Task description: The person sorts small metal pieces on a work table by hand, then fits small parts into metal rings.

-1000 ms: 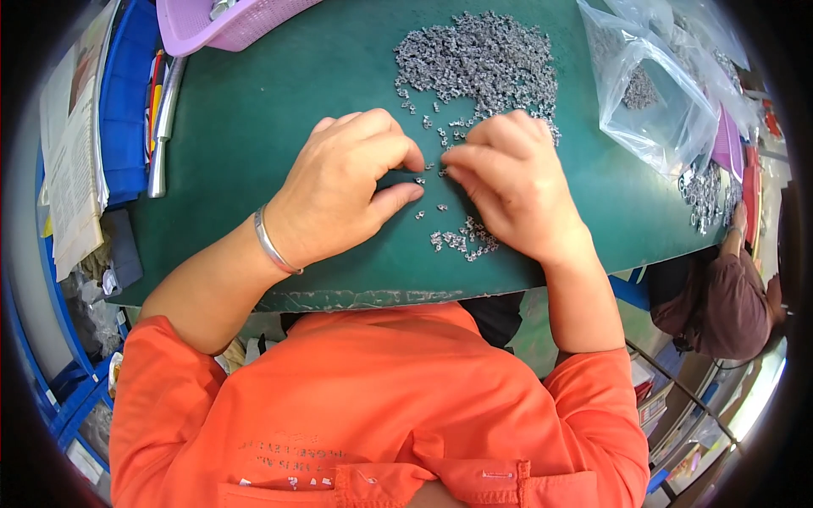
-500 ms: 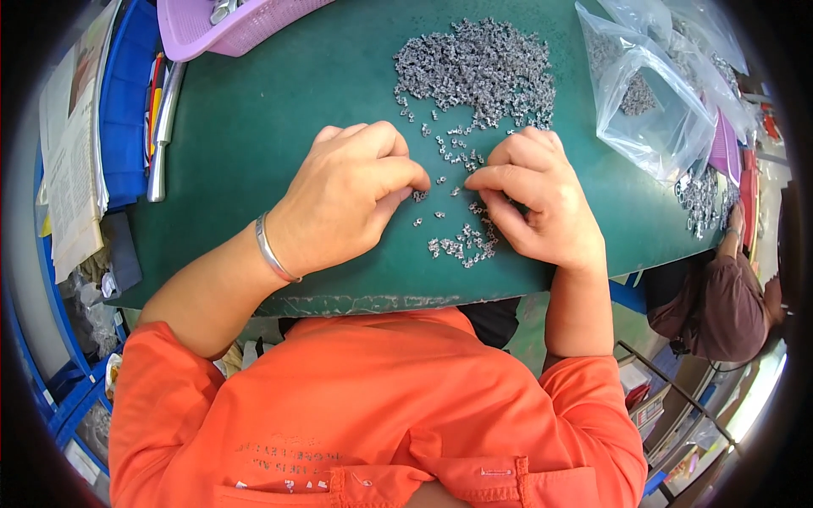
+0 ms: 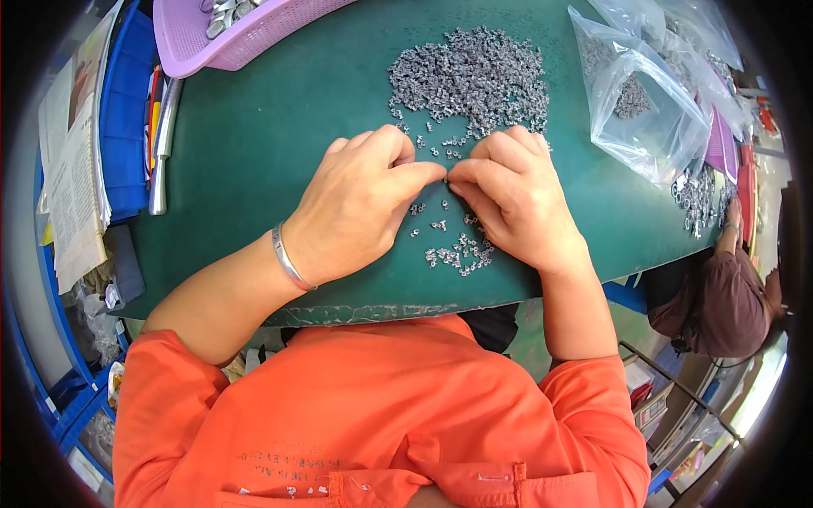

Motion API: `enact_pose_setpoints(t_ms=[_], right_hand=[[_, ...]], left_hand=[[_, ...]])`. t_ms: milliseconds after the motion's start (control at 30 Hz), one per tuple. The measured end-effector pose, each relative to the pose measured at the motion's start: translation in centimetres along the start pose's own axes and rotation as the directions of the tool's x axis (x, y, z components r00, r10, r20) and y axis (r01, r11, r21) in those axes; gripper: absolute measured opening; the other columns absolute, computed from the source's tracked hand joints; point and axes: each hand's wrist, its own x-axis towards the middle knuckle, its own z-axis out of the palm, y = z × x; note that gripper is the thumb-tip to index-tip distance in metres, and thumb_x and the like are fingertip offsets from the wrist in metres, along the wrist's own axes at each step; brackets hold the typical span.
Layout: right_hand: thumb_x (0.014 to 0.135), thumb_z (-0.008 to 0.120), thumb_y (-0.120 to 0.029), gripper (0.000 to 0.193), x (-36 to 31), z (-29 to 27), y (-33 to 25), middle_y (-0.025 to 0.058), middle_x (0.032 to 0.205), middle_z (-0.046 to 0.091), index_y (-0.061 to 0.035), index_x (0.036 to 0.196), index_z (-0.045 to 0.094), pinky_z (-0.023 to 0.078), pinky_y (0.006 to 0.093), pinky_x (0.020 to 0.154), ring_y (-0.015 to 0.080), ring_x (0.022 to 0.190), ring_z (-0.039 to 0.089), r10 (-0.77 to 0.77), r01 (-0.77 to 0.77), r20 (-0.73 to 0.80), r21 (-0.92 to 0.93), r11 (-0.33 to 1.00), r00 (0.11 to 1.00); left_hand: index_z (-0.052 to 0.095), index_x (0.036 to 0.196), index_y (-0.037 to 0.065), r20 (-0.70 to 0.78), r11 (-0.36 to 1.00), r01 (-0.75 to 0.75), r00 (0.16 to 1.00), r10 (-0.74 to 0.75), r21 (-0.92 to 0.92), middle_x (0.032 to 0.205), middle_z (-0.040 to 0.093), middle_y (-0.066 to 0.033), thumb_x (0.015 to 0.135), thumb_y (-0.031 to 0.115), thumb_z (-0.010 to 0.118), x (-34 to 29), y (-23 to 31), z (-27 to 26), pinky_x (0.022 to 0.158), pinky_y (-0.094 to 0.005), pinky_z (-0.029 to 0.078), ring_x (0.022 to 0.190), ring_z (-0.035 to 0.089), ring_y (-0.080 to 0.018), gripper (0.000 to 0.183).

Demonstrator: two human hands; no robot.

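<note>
My left hand (image 3: 351,207), with a silver bangle (image 3: 289,258) on its wrist, is pinched closed at thumb and forefinger. Its fingertips meet those of my right hand (image 3: 525,203), also in a pinch, just above the table. Whatever lies between the fingertips is too small and hidden to make out. Beyond both hands spreads a large pile of tiny grey metal parts (image 3: 470,76). Between my wrists, closer to me, is a small cluster of the same metal parts (image 3: 461,255), and a few single ones lie scattered around.
The green tabletop (image 3: 229,161) carries a pink basket (image 3: 262,34) of metal pieces at far left. A metal rod (image 3: 164,144) lies beside a blue bin (image 3: 124,118). Clear plastic bags (image 3: 648,123) hold more parts at right. Another person (image 3: 716,296) reaches toward a heap of metal pieces (image 3: 699,199).
Both hands have come together from a short gap, so their fingertips now meet. The view has shifted slightly, showing more of the pink basket.
</note>
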Motion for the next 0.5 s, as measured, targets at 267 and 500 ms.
enact_pose_setpoints(t_ms=[267, 500], right_hand=[[0.073, 0.067, -0.006, 0.009, -0.2, -1.0, 1.1, 0.0037, 0.076, 0.055, -0.0089, 0.08, 0.063, 0.038, 0.0351, 0.067, 0.0237, 0.072, 0.051, 0.078, -0.077, -0.159, 0.009, 0.997, 0.984], [0.07, 0.069, -0.007, 0.011, -0.4, -1.3, 0.7, 0.0014, 0.076, 0.054, -0.0095, 0.079, 0.064, 0.036, 0.0328, 0.07, 0.0208, 0.073, 0.051, 0.012, -0.011, -0.033, 0.054, 0.998, 0.999]], left_hand=[[0.062, 0.099, 0.006, -0.065, 0.996, 0.049, 0.996, -0.053, -0.07, 0.086, 0.052, -0.0076, 0.073, 0.0, 0.066, 0.2, 0.3, 0.0, 0.073, -0.0334, 0.04, 0.08, 0.053, -0.0252, 0.027], [0.06, 0.095, 0.003, -0.115, 0.984, 0.105, 0.986, -0.122, -0.145, 0.086, 0.054, -0.0088, 0.077, -0.003, 0.063, 0.5, 0.2, 0.2, 0.066, -0.0307, 0.044, 0.074, 0.054, -0.0248, 0.019]])
